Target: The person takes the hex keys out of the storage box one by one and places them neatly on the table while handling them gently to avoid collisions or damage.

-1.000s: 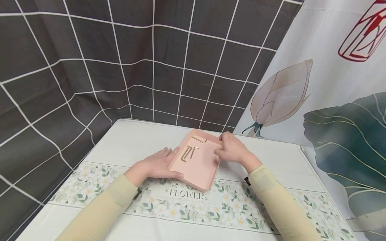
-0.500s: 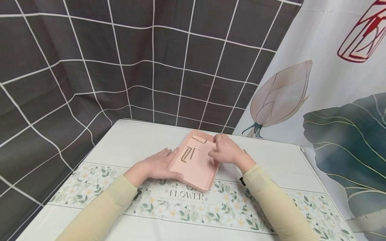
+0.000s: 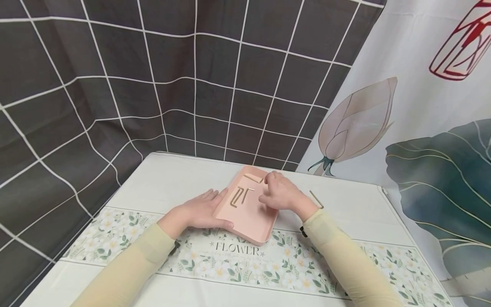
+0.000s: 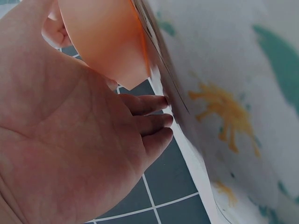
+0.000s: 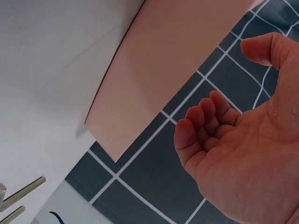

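Observation:
A pink rectangular tray (image 3: 247, 221) lies on the table, with several brassy L-shaped hex keys inside. One hex key (image 3: 253, 178) is near the far end; another hex key (image 3: 238, 197) lies further left among others. My left hand (image 3: 205, 211) rests against the tray's left side, fingers extended and thumb at the near-left corner. Above the right part of the tray is my right hand (image 3: 283, 192). In the right wrist view, its fingers are loosely bent, the thumb stands apart, and nothing is between them. It hides part of the right rim.
Right of the tray, a hex key (image 3: 316, 199) lies on the white tabletop; the right wrist view shows ends of more than one bar (image 5: 23, 192) there. A floral printed band (image 3: 230, 264) crosses the table. A dark grid curtain (image 3: 215, 106) hangs behind.
My right hand has moved left, from beside the tray's right rim to over its inside. This uncovers a hex key on the table at right. The left hand and tray stay put.

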The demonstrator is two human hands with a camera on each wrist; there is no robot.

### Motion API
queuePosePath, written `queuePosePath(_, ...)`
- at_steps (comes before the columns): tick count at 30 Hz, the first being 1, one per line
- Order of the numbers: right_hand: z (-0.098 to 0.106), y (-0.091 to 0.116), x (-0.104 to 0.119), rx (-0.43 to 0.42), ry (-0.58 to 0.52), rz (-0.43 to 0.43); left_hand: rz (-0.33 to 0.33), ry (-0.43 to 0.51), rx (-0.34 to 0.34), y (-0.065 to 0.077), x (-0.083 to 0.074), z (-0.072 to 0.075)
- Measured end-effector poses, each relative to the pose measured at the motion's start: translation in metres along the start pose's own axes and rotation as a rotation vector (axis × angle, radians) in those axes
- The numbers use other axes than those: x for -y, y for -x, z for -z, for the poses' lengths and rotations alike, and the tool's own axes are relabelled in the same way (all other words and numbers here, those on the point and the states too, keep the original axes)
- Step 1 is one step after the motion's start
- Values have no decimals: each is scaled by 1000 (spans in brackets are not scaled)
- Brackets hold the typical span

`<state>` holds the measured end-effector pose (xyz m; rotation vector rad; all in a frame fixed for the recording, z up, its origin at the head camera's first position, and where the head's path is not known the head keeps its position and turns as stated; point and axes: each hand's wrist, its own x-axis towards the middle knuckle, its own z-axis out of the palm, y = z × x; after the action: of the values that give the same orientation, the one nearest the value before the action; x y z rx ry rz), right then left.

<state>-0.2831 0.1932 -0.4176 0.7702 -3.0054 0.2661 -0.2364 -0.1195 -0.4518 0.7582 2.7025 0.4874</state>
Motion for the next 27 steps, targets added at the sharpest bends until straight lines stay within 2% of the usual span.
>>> queuePosePath(6, -4, -1, 6, 18, 11, 0, -12, -11, 2, -1, 0, 0)
queuePosePath(17, -11, -7, 14, 25, 120, 26, -13, -15, -6, -1, 1, -2)
queuePosePath(27, -18, -10, 20, 118, 76, 44, -18, 0, -2, 2, -3, 1)
